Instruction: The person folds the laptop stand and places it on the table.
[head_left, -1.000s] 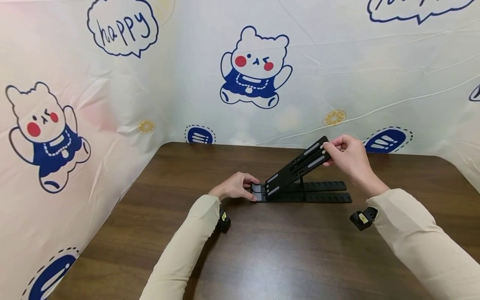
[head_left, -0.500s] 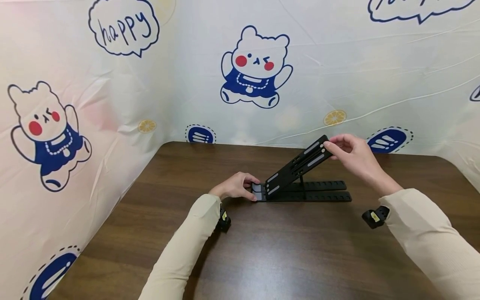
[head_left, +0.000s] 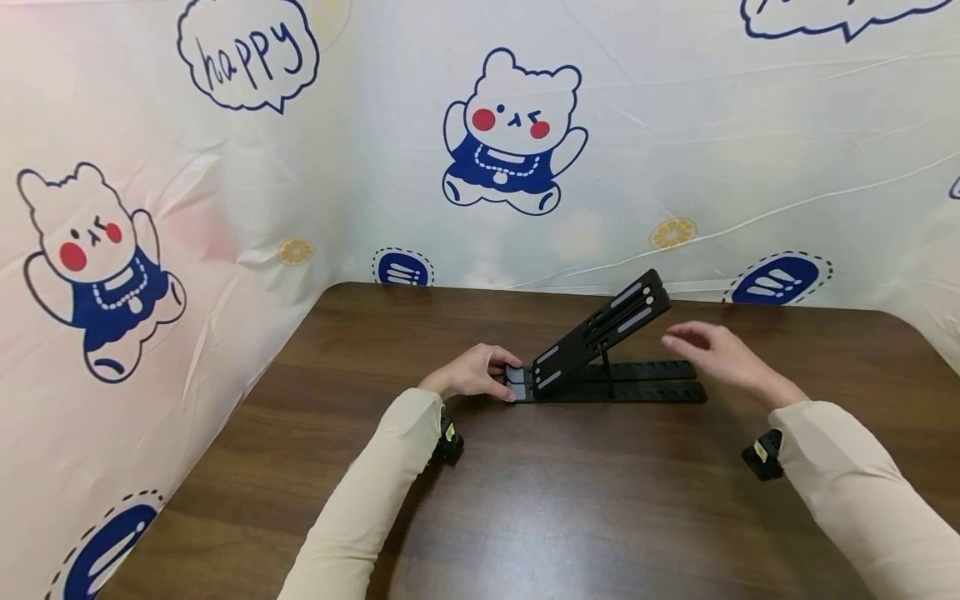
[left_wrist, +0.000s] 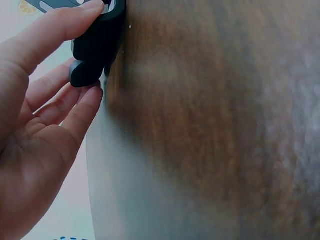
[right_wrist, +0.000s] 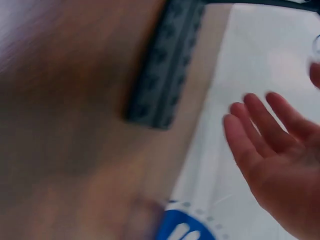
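A black folding laptop stand point(head_left: 592, 337) is on the table, its slotted upper plate tilted up to the right and propped by a thin strut. Its two notched base rails point(head_left: 660, 392) lie flat, pointing right. My left hand point(head_left: 472, 371) grips the stand's left end, thumb on the near side and fingers on the far side. In the left wrist view the fingertips point(left_wrist: 92, 95) are at the black end piece point(left_wrist: 95, 45). Apart from the stand, my right hand point(head_left: 712, 350) hovers just right of the raised plate, holding nothing, fingers loosely bent.
The brown wooden table point(head_left: 555, 500) reaches back to a pale printed curtain point(head_left: 360, 150) with cartoon bears. Black wrist cameras sit at both cuffs, including one at the right cuff point(head_left: 763, 456).
My right hand has let go of the plate's upper end and moved down and slightly right. The plate stays raised at about the same angle. My left hand keeps its place.
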